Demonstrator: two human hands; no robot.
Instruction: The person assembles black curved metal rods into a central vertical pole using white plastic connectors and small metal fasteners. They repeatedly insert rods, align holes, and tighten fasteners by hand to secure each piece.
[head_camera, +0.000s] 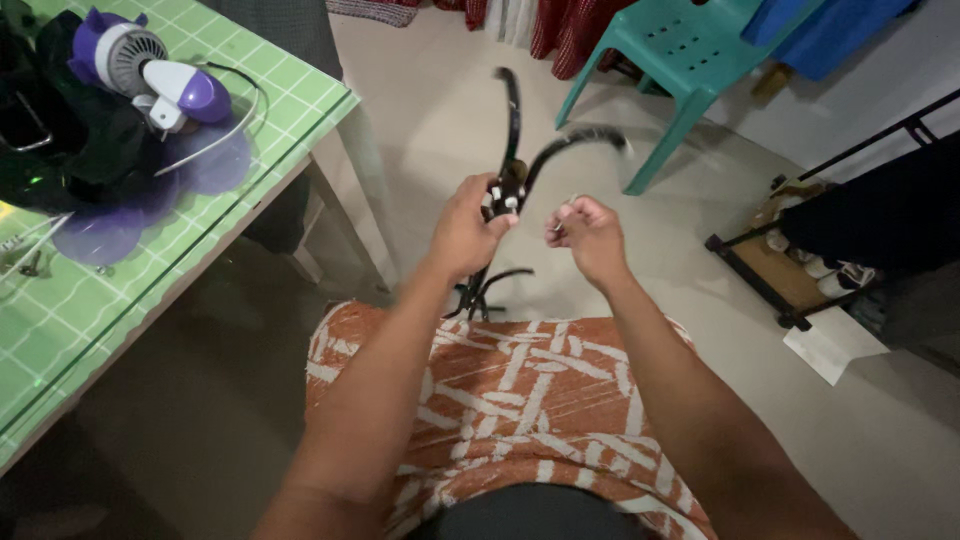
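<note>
The left hand (468, 228) is closed around the middle of a black flexible stand (512, 170), gripping it at a dark hub dotted with small white spots. From that hub two thin black arms rise: one curves almost straight up toward the far side, the other arcs up and to the right, its tip blurred. Below the hand, more thin black legs splay out toward the floor (they look like tripod legs, though they are partly hidden by the wrist).

The right hand (588, 235) is curled into a loose fist just right of the hub, apart from the stand; whether it pinches anything small I cannot tell.

Both hands hang above an orange and white patterned cloth (510, 390) over the person's lap. At the left stands a green checked table (300, 90) bearing a purple and white fan (150, 75). At the far right is a teal plastic chair (690, 60).
</note>
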